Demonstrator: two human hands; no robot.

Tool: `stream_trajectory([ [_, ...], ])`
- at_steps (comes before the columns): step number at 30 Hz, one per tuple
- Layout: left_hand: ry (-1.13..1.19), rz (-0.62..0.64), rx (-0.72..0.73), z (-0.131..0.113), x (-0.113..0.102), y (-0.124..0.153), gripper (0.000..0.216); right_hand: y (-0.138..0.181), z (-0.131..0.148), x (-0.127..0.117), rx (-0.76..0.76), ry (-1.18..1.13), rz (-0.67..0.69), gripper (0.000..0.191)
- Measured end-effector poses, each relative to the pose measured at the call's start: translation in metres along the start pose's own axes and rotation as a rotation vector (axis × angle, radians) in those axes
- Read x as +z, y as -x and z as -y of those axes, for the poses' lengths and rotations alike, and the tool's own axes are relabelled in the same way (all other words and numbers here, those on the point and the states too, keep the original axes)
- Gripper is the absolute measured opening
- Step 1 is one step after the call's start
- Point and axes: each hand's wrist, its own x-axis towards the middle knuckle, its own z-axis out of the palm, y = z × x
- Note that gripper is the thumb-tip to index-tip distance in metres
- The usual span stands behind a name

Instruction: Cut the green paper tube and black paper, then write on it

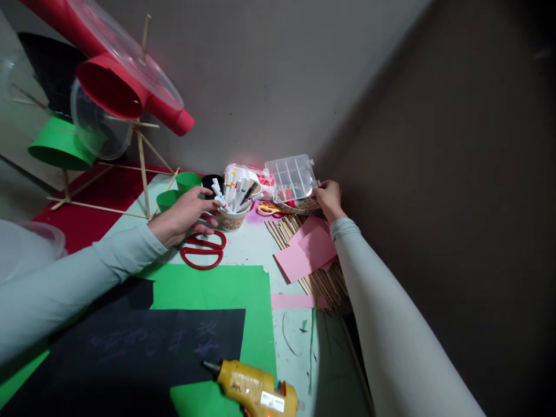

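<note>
My left hand (pixel 186 219) reaches beside a paper cup (pixel 233 220) full of white markers (pixel 237 194). Its fingers are spread, with the fingertips close to the cup's left side; I cannot tell if they touch it. Just below that hand lie red-handled scissors (pixel 203 251). Farther right, my right hand (pixel 329 198) has its fingers closed at the edge of a clear plastic compartment box (pixel 293 176), which stands tilted above a patterned container (pixel 306 204). Part of the right hand's grip is hidden behind its knuckles.
Pink paper pieces (pixel 306 255) lie over wooden sticks (pixel 324 286) on the right. Green sheets (pixel 208 286) and a black sheet (pixel 152 341) cover the front, with a yellow glue gun (pixel 254 385). A stick-and-red-paper model (pixel 113 87) stands left. Orange-handled scissors (pixel 268 208) lie behind.
</note>
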Motion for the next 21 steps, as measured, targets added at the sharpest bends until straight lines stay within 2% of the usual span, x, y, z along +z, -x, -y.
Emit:
stream_trajectory([
  [5,-0.064,0.015,-0.006,0.000,0.003,-0.001,0.035,0.009,0.003,-0.012,0.126,0.074,-0.040,0.029],
  [10,-0.091,0.094,-0.006,0.001,0.010,-0.004,0.026,0.016,0.010,-0.023,0.128,0.115,-0.137,0.026],
  [14,-0.110,0.108,-0.013,-0.001,0.017,-0.006,0.016,0.026,0.010,-0.036,0.096,0.160,-0.189,0.033],
  [21,-0.066,0.148,-0.035,-0.002,0.032,-0.008,0.016,0.043,0.004,-0.040,0.086,0.229,-0.127,0.024],
])
